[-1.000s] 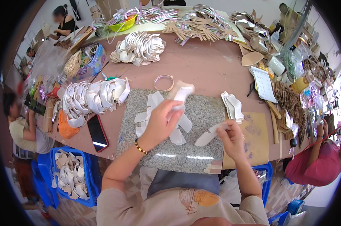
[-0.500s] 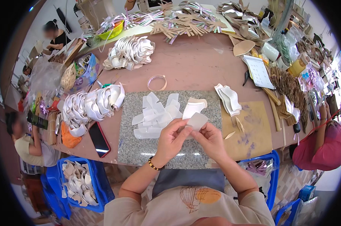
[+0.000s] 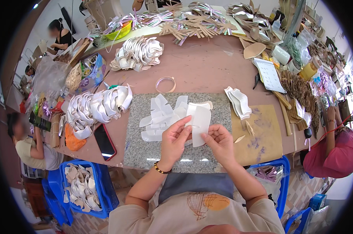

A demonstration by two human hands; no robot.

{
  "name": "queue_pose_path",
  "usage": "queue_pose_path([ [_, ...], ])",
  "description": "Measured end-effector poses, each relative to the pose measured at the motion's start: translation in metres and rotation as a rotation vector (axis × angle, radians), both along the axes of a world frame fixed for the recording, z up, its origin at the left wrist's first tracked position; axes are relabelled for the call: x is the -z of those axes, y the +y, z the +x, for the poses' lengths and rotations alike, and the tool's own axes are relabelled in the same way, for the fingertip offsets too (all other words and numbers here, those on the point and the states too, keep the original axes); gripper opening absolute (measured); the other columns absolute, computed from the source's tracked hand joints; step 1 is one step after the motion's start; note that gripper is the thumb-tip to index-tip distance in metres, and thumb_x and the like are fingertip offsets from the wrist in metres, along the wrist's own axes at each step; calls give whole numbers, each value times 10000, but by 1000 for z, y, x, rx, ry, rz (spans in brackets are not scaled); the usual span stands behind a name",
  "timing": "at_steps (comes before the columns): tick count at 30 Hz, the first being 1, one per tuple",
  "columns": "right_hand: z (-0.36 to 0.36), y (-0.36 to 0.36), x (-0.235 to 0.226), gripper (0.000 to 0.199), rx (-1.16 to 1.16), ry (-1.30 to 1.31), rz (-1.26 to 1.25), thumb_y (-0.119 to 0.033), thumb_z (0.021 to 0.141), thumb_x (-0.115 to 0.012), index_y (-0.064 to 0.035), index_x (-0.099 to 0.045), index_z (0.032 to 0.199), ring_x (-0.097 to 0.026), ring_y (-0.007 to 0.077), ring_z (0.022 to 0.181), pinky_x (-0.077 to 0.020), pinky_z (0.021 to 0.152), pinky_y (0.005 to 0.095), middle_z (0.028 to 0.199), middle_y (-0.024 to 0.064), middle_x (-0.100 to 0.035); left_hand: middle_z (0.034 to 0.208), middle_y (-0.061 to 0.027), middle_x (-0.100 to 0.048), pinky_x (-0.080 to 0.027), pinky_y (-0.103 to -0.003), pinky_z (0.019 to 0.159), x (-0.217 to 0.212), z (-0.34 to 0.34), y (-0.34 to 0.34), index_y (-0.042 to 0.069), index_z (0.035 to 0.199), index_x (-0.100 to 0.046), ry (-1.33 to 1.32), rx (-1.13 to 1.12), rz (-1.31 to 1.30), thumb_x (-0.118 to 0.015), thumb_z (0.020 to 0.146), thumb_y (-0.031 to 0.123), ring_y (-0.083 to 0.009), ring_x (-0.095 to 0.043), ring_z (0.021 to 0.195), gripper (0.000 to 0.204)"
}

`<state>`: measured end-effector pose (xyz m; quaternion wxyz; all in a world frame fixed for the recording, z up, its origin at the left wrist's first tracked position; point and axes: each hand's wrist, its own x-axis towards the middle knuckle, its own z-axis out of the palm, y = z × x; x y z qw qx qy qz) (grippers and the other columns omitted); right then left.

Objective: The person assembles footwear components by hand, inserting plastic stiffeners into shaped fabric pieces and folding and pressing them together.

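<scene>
Between my hands, above the granite slab (image 3: 137, 156), a translucent white curved sheet piece (image 3: 202, 124) stands roughly upright. My left hand (image 3: 177, 136) pinches its left edge with thumb and fingertips. The lower right edge is gripped by my right hand (image 3: 218, 143), thumb in front. Just behind the held piece lies a white shaped piece with a tan edge (image 3: 205, 105), partly covered by it. To the left on the slab, a loose pile of similar translucent pieces (image 3: 161, 113) overlaps in several directions.
Stacked white curved pieces (image 3: 100, 105) lie left, with another stack (image 3: 137, 54) at the back and a small one (image 3: 239, 103) right. A phone (image 3: 104, 142), tape roll (image 3: 165, 84) and notepad (image 3: 269, 74) rest around. Blue bins (image 3: 104, 187) stand below the table; co-workers sit at both sides.
The translucent piece has been turned from a tilted, folded-looking position to upright, showing its broad face. My right hand has shifted slightly lower along its edge. The view has moved slightly.
</scene>
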<state>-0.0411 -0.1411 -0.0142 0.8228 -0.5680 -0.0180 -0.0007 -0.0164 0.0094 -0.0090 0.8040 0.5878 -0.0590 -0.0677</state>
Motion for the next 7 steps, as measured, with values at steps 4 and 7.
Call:
queue_pose_path([
  [4,-2,3,3,132,-3,15,-37,-8,851,-595,1,-519,958,-582,65,777,-485,669,209,865,50,-615,1065,-105,-598,-519,-283,803,3,-4,-3,-7,1253,-465,56,27,-151,-445,948,102,-136,-601,934,324],
  [7,-2,4,4,142,22,18,-118,-22,845,-609,-5,-519,954,-584,64,805,-483,680,207,872,49,-616,1135,-105,-571,-491,-314,843,3,-6,-3,-8,1279,-423,96,64,-266,-436,954,128,-170,-578,1011,353],
])
